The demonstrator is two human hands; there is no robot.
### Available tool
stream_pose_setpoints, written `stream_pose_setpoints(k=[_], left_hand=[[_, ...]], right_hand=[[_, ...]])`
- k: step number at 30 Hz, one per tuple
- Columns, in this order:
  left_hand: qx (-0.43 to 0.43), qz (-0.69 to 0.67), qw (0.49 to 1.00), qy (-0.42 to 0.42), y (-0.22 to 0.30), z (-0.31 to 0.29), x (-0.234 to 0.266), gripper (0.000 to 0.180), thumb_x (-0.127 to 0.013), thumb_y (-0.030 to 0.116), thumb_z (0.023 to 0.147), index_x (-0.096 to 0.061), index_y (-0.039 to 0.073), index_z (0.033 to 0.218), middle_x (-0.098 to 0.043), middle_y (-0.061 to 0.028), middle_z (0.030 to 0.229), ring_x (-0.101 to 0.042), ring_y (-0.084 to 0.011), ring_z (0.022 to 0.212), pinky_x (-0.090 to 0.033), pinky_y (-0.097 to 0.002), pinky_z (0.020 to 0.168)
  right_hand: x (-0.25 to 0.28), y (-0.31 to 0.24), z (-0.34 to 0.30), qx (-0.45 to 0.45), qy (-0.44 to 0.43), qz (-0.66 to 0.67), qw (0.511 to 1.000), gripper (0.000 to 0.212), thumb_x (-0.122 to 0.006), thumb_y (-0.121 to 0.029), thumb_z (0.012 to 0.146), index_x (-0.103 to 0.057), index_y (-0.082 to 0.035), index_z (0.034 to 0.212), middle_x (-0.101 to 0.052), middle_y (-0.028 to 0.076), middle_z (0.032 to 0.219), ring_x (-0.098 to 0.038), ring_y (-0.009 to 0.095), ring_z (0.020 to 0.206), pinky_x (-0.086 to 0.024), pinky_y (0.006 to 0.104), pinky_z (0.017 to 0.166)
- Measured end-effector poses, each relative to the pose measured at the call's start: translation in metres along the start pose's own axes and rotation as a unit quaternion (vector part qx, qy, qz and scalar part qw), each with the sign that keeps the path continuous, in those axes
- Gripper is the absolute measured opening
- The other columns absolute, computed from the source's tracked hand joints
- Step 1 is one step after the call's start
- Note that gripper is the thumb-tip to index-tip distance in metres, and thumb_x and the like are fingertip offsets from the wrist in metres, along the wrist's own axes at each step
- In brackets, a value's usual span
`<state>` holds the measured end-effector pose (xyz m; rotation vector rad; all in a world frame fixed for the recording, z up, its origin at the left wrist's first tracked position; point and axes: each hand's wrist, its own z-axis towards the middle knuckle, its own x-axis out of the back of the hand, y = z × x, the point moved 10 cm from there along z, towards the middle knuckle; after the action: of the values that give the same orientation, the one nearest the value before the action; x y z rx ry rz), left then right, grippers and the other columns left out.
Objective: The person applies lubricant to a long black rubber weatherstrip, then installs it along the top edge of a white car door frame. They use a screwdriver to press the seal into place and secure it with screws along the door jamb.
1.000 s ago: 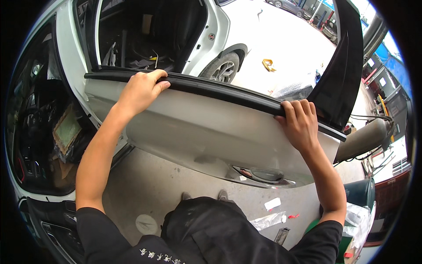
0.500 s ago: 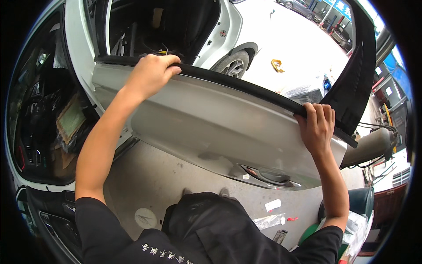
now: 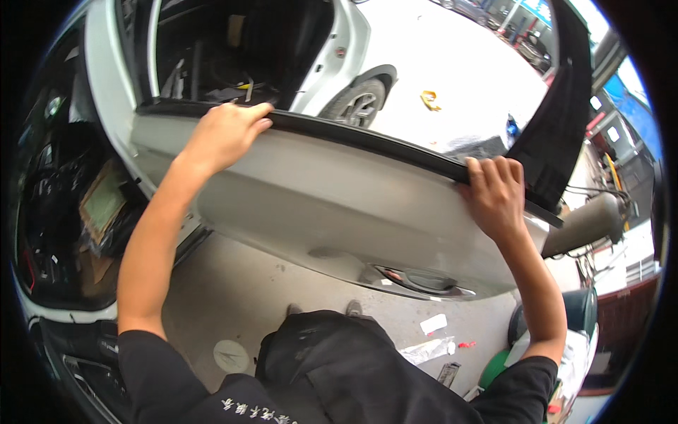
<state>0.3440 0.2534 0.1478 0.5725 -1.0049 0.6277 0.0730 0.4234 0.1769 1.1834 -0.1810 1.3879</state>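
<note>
A silver-grey car door stands open before me, with a long black window trim strip along the top edge of its panel. Toward the strip's left end, my left hand is closed over it, thumb and forefinger reaching along it. My right hand grips the strip near its right end, fingers bent over the top; the thumb is mostly hidden. The strip's right tip sticks out past the door panel. Low on the outer panel is the door handle. A black window pillar rises beyond my right hand.
Through the window opening show the dark cabin and the rear wheel. A yellow tool lies beyond. Plastic wrap and paper scraps litter the floor. A dark green bin and a grey cylinder stand right.
The view has shifted and tilted slightly, so the scene sits further left. Both hands keep their places on the strip, with no clear movement of strip or door.
</note>
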Motion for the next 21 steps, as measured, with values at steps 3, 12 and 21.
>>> stream_pose_setpoints(k=[3, 12, 21], left_hand=[[0.005, 0.001, 1.0, 0.002, 0.011, 0.002, 0.0, 0.031, -0.057, 0.028, 0.091, -0.063, 0.004, 0.109, -0.064, -0.0228, 0.08, -0.062, -0.0397, 0.079, -0.049, -0.0446, 0.071], [-0.028, -0.046, 0.999, -0.006, 0.079, 0.019, -0.005, 0.02, -0.064, 0.014, 0.085, -0.06, 0.0, 0.099, -0.062, -0.0238, 0.078, -0.061, -0.0408, 0.076, -0.045, -0.0433, 0.065], [-0.031, -0.048, 0.998, -0.025, 0.074, 0.021, -0.007, 0.022, -0.064, 0.014, 0.085, -0.06, 0.001, 0.102, -0.062, -0.0224, 0.079, -0.061, -0.0401, 0.075, -0.045, -0.0434, 0.065]], right_hand=[[-0.009, 0.009, -0.007, -0.022, -0.031, 0.008, 0.999, 0.038, -0.071, -0.02, 0.07, -0.058, -0.003, 0.101, -0.053, 0.008, 0.083, -0.051, 0.024, 0.081, -0.038, 0.0387, 0.074], [0.012, 0.009, -0.019, -0.037, 0.087, 0.076, 0.993, 0.04, -0.068, -0.027, 0.077, -0.062, -0.001, 0.106, -0.057, 0.006, 0.086, -0.055, 0.021, 0.085, -0.04, 0.0368, 0.082], [0.025, 0.229, -0.192, -0.462, 0.19, 0.381, 0.778, 0.045, -0.043, -0.039, 0.1, -0.062, 0.002, 0.099, -0.063, 0.008, 0.083, -0.061, 0.016, 0.08, -0.046, 0.026, 0.074]])
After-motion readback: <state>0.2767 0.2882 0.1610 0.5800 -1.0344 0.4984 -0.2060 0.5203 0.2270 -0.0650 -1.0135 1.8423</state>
